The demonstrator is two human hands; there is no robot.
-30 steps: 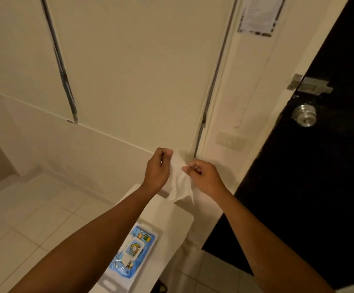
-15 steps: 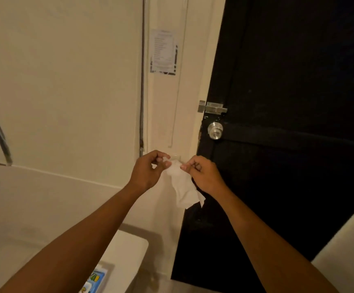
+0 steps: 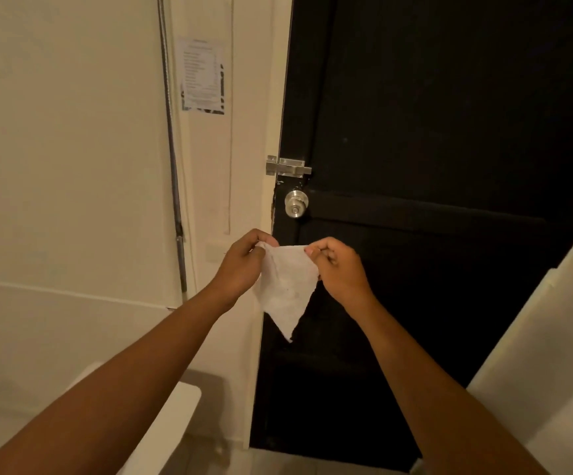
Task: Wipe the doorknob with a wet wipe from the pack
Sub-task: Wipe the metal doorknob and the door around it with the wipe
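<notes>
A white wet wipe hangs spread between both hands, tapering to a point below. My left hand pinches its upper left corner and my right hand pinches its upper right corner. The round silver doorknob sits on the black door, a short way above the hands and apart from the wipe. The pack of wipes is out of view.
A silver slide latch sits just above the knob at the door's left edge. A paper notice and a thin pipe run along the cream wall. A white surface edge lies at lower left, a white panel at right.
The view has swung right and closer to the door; the pack has left the frame. The hands have pulled apart, and the wipe has opened from a crumpled strip into a spread sheet.
</notes>
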